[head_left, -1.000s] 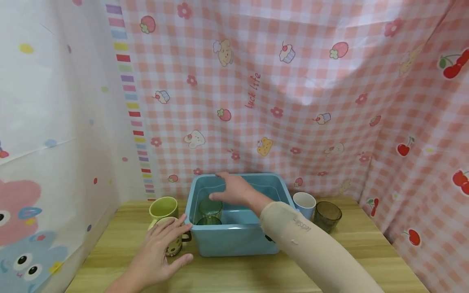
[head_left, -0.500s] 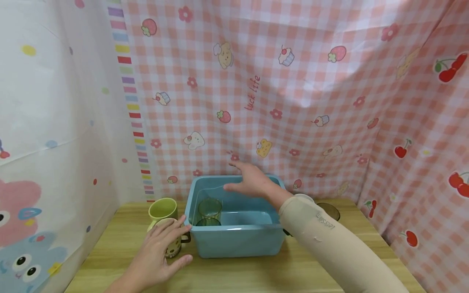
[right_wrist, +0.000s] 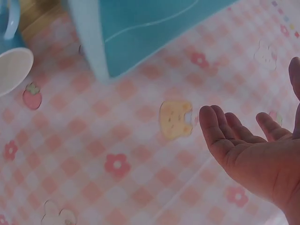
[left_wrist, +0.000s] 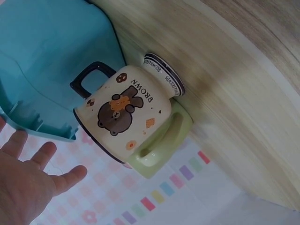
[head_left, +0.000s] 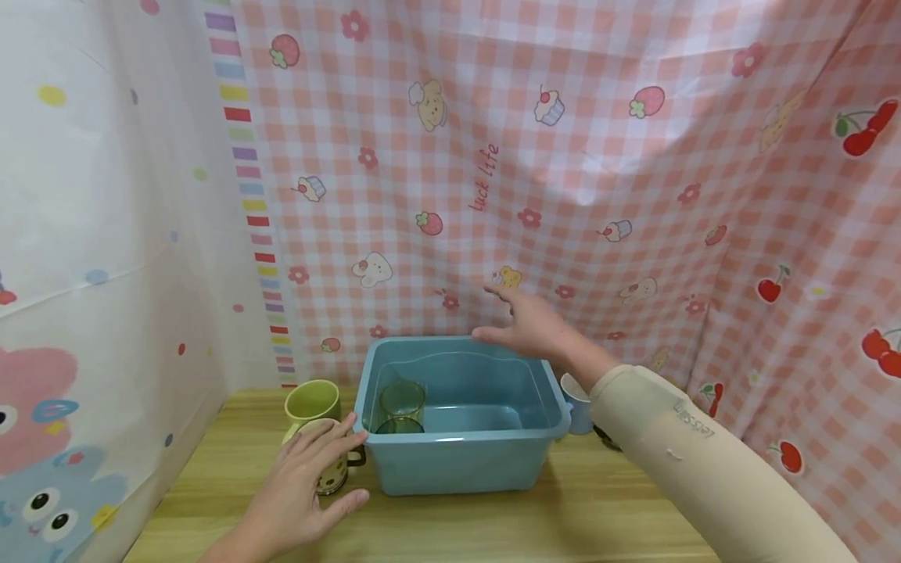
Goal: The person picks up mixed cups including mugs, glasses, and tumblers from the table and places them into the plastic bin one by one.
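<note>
A blue plastic bin (head_left: 457,469) stands mid-table, with two green-tinted glasses (head_left: 403,400) in its left end. My left hand (head_left: 303,485) is spread, fingertips right at the bin's left rim, and holds nothing. Partly behind it stands a cream mug (left_wrist: 126,110) with a bear print and a dark handle. A green mug (head_left: 313,400) is just behind that one. Over the bin's back right corner hovers my right hand (head_left: 531,324), its fingers extended and holding nothing.
Right of the bin, a blue mug with a white inside (head_left: 579,410) is partly covered by my right sleeve (head_left: 669,438). A dark glass (head_left: 607,439) is mostly hidden there. Pink checked cloth (head_left: 450,195) hangs close behind the bin on the wooden table (head_left: 436,528).
My right hand has moved from over the glasses rightward and up, toward the bin's back right corner. My left hand stays by the left rim. The glasses keep their place.
</note>
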Available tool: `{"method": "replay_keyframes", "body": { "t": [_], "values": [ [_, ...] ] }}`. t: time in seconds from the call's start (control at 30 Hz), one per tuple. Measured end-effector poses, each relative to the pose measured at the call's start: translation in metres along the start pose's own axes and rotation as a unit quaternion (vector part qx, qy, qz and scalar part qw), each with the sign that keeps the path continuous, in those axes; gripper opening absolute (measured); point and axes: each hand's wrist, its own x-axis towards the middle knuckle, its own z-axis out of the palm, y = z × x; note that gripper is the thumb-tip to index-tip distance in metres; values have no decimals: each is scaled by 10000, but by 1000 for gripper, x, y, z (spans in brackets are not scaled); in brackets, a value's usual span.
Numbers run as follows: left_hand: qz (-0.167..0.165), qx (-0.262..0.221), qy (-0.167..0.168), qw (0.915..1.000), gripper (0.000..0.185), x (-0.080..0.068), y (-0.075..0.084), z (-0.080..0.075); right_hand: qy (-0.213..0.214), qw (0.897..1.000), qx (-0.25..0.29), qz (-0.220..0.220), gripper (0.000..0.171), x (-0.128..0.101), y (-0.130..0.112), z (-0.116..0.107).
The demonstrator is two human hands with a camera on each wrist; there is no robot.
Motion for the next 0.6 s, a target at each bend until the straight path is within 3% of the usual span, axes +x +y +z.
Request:
{"method": "replay_keyframes", "body": {
  "t": [0.6],
  "values": [
    [82,32,65,9999,70,2,3,-4,552,9979,-159,299,96,-27,50,-55]
  ]
}}
